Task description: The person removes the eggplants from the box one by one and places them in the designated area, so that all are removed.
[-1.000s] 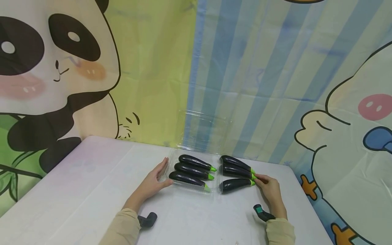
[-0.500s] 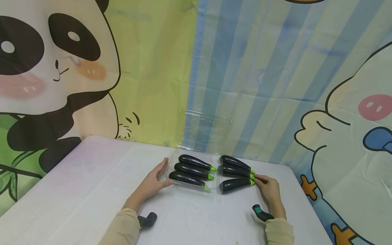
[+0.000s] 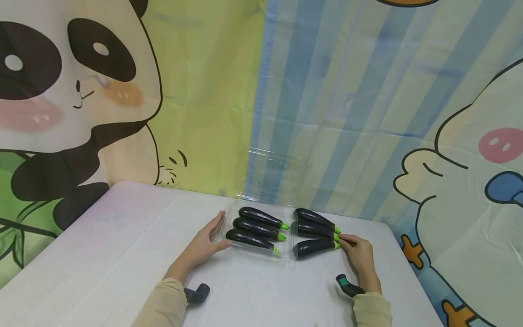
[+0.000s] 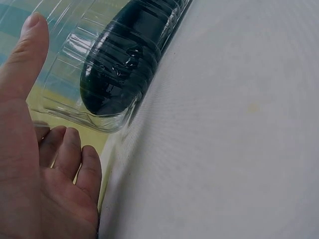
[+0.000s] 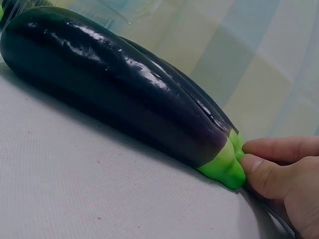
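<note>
A clear plastic clamshell box (image 3: pixel 249 254) lies with its lid (image 3: pixel 271 175) raised behind it. Inside it, three dark eggplants (image 3: pixel 257 228) with green caps lie side by side. My left hand (image 3: pixel 204 245) rests at the left end of the box, thumb by the near corner and fingers along the side. In the left wrist view that thumb overlaps the clear wall (image 4: pixel 65 59). Three more eggplants lie on the table to the right. Of these, my right hand (image 3: pixel 360 254) pinches the middle eggplant (image 3: pixel 314 229) by its green stem end, close beside the nearest eggplant (image 3: pixel 313 248).
A white-covered table (image 3: pixel 261 299) carries everything. Behind it hangs a printed cloth backdrop (image 3: pixel 208 91) with a panda and stripes. A dark curved device (image 3: pixel 198 294) sits at the left wrist, another (image 3: pixel 348 285) at the right wrist.
My right hand and the middle loose eggplant have edged very slightly left. The left hand and the box stay where they were.
</note>
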`<state>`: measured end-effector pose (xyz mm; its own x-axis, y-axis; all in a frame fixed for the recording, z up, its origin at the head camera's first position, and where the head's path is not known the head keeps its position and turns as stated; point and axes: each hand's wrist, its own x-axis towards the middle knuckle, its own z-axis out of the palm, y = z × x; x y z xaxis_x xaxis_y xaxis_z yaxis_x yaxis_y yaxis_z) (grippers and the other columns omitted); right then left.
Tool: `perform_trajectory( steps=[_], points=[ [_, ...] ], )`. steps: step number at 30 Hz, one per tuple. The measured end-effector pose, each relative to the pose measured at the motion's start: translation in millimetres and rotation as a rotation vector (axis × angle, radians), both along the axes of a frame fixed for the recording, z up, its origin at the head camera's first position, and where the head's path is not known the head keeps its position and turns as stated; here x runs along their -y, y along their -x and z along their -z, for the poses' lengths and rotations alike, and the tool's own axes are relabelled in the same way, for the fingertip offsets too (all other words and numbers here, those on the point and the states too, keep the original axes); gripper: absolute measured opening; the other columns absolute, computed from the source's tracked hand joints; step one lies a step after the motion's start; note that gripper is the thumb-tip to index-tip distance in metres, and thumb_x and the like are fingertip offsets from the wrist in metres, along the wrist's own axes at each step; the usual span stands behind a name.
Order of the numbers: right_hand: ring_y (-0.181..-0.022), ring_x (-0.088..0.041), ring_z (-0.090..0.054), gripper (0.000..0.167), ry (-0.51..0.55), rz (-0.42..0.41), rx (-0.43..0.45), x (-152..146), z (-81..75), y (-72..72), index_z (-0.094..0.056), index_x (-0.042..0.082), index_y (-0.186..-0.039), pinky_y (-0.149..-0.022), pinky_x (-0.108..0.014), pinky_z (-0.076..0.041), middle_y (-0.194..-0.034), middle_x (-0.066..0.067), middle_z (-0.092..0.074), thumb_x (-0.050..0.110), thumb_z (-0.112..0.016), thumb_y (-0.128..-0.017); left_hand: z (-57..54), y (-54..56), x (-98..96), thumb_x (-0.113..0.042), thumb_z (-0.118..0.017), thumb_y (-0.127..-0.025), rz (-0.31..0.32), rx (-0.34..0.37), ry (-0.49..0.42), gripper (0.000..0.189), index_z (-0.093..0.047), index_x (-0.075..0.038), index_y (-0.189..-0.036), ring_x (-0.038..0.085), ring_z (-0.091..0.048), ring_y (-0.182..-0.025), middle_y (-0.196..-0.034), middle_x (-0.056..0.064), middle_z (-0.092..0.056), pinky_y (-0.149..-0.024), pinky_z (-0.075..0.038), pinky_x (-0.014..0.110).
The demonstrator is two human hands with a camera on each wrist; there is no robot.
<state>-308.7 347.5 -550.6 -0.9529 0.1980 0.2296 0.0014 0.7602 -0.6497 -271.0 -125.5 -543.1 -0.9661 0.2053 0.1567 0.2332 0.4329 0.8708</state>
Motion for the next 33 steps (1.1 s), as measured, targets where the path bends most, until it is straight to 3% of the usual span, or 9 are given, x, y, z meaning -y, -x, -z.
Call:
perform_trajectory(
  steps=[5, 12, 16, 18, 23, 26, 29, 33],
  points=[
    [-0.109, -0.036, -0.062, 0.022, -0.006, 0.003, -0.003, -0.4, 0.3, -0.5, -0.073, 0.006, -0.107, -0.095, -0.049, -0.048, -0.11, -0.017, -0.07, 0.015, -0.068, -0.087, -2.7, -1.2, -1.2, -0.034, -0.075, -0.08, 0.004, 0.006, -0.003, 0.097, -0.016, -0.011, -0.153, 0.029, -0.015, -0.147, -0.159, 0.006, -0.019, -0.118, -0.018, 0.049],
    [-0.109, -0.034, -0.061, 0.024, 0.028, 0.027, -0.012, 0.6, -5.5, -0.7, -0.072, 0.008, -0.109, -0.094, -0.049, -0.049, -0.112, -0.016, -0.069, 0.018, -0.068, -0.088, 3.9, 1.6, 0.7, -0.045, -0.074, -0.078, 0.002, -0.006, -0.001, 0.098, -0.016, -0.023, -0.153, 0.023, -0.017, -0.147, -0.159, -0.003, -0.02, -0.119, -0.019, 0.046],
    [-0.106, -0.028, -0.063, 0.023, 0.042, 0.03, -0.04, 4.6, -14.3, 0.0, -0.072, 0.011, -0.109, -0.089, -0.041, -0.054, -0.112, -0.012, -0.07, 0.02, -0.068, -0.088, 5.2, 2.5, 1.4, -0.05, -0.075, -0.075, -0.001, 0.008, -0.009, 0.1, -0.017, -0.025, -0.153, 0.02, -0.018, -0.147, -0.158, -0.006, -0.021, -0.119, -0.019, 0.045],
    [-0.103, -0.023, -0.065, 0.022, 0.038, 0.021, -0.065, 8.4, -20.2, -0.8, -0.073, 0.013, -0.108, -0.084, -0.03, -0.057, -0.111, -0.009, -0.071, 0.02, -0.069, -0.087, 5.5, 2.8, 1.5, -0.05, -0.075, -0.075, 0.0, 0.011, -0.005, 0.101, -0.016, -0.025, -0.153, 0.02, -0.017, -0.147, -0.158, -0.006, -0.02, -0.119, -0.019, 0.045],
    [-0.091, 0.004, -0.063, 0.024, 0.105, -0.056, -0.116, 24.6, -37.3, -2.7, -0.073, 0.012, -0.107, -0.075, -0.005, -0.051, -0.11, -0.007, -0.071, 0.02, -0.071, -0.085, 6.5, 2.7, 2.1, -0.05, -0.074, -0.076, -0.004, 0.008, -0.002, 0.1, -0.017, -0.025, -0.153, 0.02, -0.017, -0.147, -0.158, -0.007, -0.02, -0.119, -0.019, 0.045],
    [-0.086, 0.019, -0.055, 0.028, 0.155, -0.117, -0.117, 36.0, -45.5, -2.6, -0.072, 0.011, -0.109, -0.074, -0.002, -0.049, -0.111, -0.007, -0.071, 0.023, -0.071, -0.084, 6.3, 2.5, 2.3, -0.05, -0.074, -0.076, -0.004, 0.006, -0.002, 0.099, -0.017, -0.025, -0.153, 0.02, -0.017, -0.147, -0.158, -0.006, -0.02, -0.119, -0.019, 0.045],
    [-0.086, 0.021, -0.054, 0.031, 0.175, -0.17, -0.109, 48.4, -53.1, -2.6, -0.071, 0.01, -0.111, -0.075, -0.003, -0.049, -0.111, -0.007, -0.071, 0.025, -0.072, -0.084, 5.6, 2.3, 2.7, -0.048, -0.074, -0.077, 0.001, 0.002, -0.01, 0.099, -0.017, -0.024, -0.153, 0.022, -0.017, -0.147, -0.158, -0.004, -0.021, -0.119, -0.019, 0.046],
    [-0.091, 0.006, -0.064, 0.034, 0.192, -0.252, -0.129, 67.1, -62.5, -3.2, -0.07, 0.007, -0.113, -0.076, -0.005, -0.051, -0.11, -0.01, -0.071, 0.021, -0.073, -0.082, 5.9, 3.6, 2.4, -0.048, -0.075, -0.077, 0.003, 0.002, -0.016, 0.099, -0.017, -0.024, -0.153, 0.022, -0.017, -0.147, -0.158, -0.005, -0.021, -0.119, -0.018, 0.047]
  ],
)
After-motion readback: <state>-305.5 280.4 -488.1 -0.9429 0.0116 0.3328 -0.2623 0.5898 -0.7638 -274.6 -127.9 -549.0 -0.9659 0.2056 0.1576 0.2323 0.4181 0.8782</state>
